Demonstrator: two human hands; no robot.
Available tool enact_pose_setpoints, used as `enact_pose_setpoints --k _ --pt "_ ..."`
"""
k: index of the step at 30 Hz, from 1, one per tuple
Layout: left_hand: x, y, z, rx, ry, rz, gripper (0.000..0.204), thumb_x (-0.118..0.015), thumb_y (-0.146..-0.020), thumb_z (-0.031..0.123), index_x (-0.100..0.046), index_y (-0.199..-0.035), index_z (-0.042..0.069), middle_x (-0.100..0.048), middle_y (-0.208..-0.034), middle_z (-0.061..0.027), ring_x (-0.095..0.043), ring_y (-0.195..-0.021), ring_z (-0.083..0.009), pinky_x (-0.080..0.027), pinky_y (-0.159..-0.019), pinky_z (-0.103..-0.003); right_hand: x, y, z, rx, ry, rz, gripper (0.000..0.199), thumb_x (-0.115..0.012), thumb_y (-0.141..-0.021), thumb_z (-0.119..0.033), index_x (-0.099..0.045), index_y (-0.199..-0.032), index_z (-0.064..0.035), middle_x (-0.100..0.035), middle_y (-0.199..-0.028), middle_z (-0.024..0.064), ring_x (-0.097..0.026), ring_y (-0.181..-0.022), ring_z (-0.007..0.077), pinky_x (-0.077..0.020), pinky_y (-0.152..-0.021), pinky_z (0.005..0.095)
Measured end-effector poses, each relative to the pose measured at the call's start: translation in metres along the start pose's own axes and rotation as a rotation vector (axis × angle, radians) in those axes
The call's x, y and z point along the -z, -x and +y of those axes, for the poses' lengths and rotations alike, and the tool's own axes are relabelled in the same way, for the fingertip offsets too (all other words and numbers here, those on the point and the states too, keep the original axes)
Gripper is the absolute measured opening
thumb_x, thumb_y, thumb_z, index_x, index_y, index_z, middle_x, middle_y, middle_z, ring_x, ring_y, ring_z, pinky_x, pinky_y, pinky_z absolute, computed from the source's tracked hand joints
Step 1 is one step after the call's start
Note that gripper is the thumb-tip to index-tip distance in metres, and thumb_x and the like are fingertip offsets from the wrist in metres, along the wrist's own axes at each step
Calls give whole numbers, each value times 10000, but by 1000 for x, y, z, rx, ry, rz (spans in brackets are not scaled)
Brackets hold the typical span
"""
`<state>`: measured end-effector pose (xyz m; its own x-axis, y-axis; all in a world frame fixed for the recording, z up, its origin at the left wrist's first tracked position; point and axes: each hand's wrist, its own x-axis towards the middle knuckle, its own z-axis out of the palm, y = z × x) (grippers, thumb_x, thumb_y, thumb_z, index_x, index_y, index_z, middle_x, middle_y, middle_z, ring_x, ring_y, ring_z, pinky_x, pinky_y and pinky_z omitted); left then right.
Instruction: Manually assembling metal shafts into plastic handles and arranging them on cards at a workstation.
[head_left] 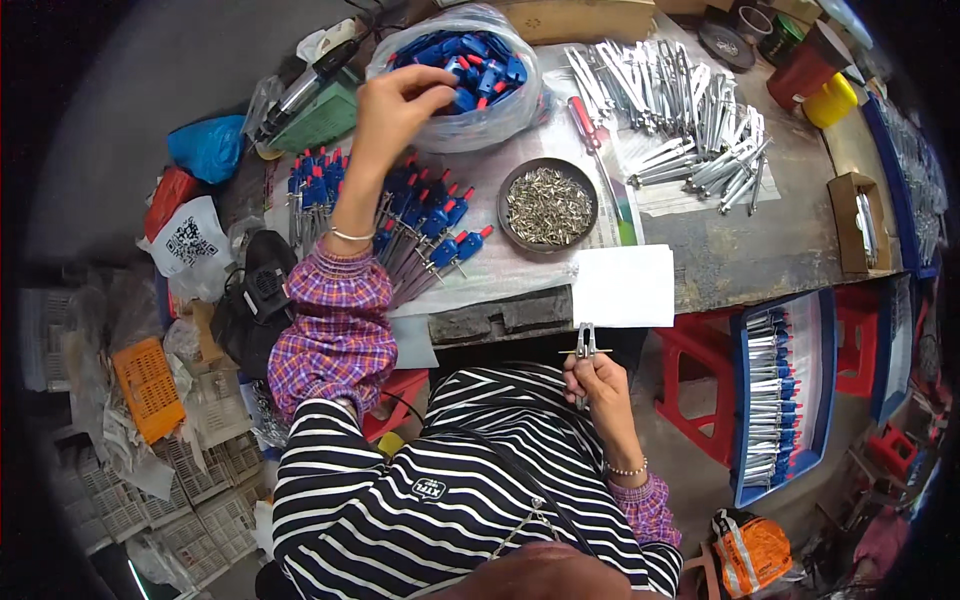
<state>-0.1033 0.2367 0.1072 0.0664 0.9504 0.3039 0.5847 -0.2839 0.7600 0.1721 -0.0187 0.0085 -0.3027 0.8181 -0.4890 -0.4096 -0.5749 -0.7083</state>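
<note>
Glossy blue plastic parts (470,75) in a clear film bag (500,125); shiny metal pins (547,205).

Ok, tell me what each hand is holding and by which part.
The right hand grips a small metal tool piece by its lower end. The left hand reaches into the bag of blue plastic parts, fingers on one; a firm hold cannot be told.

Small blue-and-red plastic caps (470,62) heaped loose in clear plastic bag (480,125) at far edge of bench, w/ one pinched at top of heap; slim silver metal clip w/ thin cross-pin (585,345) upright nr bench's front edge.
</note>
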Motion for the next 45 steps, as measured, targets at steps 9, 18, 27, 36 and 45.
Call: enact_pose_setpoints --k 9,18,27,36,45 --pt "-7 52 55 249 449 -296 124 -594 -796 -6 -665 -899 -8 -634 -800 -22 -576 -722 -77 -451 -675 -198 0 -10 -2 -41 -68 -61 173 -494 -917 -118 -548 -906 46 -510 -676 29 -445 -560 74 -410 -539 206" --pt "-76 106 50 434 654 -861 116 -618 -803 -6 -644 -909 -48 -652 -824 -80 -618 -735 -117 -497 -673 -225 -4 1 -10 -86 -86 -159 190 -483 -933 -157 -566 -939 14 -529 -692 -7 -413 -554 27 -340 -501 153" --pt "-80 117 53 390 652 -993 147 -626 -806 15 -639 -943 -36 -658 -845 -69 -612 -732 -113 -498 -665 -232 -3 1 -2 -121 -126 -194 192 -485 -934 -166 -562 -942 10 -524 -689 -12 -401 -537 23 -323 -477 154" --pt "-84 117 54 -244 309 -1044 329 -748 -656 112 -667 -966 39 -658 -792 -86 -633 -703 -202 -479 -623 -282 -5 -1 -10 -122 -50 -190 202 -495 -936 -161 -552 -921 32 -497 -666 8 -382 -543 47 -326 -491 179" --pt "-84 132 51 -56 326 -1082 303 -749 -620 61 -676 -910 10 -678 -814 -109 -660 -721 -197 -500 -656 -272 -3 -3 -10 -229 -81 -248 217 -486 -939 -184 -555 -870 10 -467 -644 -23 -339 -511 22 -279 -452 162"
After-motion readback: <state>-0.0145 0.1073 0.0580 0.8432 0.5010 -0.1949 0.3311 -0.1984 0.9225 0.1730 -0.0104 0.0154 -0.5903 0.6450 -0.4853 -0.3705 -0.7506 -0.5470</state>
